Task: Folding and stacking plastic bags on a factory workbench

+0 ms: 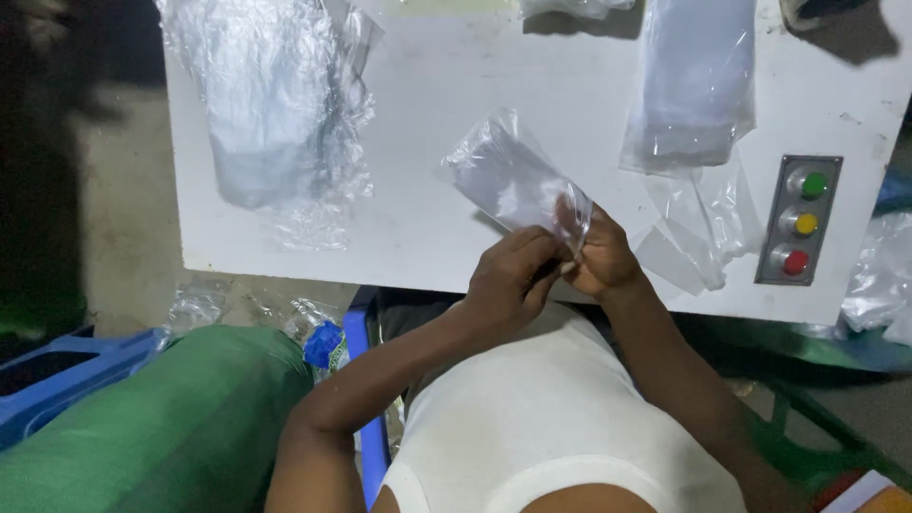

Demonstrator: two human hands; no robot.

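Below the camera, over the near edge of a white counter (427, 228) in a dim room, the left hand (513, 275) and right hand (598, 256) pinch one end of a small clear plastic bag (513, 176), flat, glossy and crinkled, which slants up and left. Farther off lie a heap of crumpled film (275, 104), a stack of clear bags (693, 85), and a grey panel (800, 220) with green, yellow and red round buttons.
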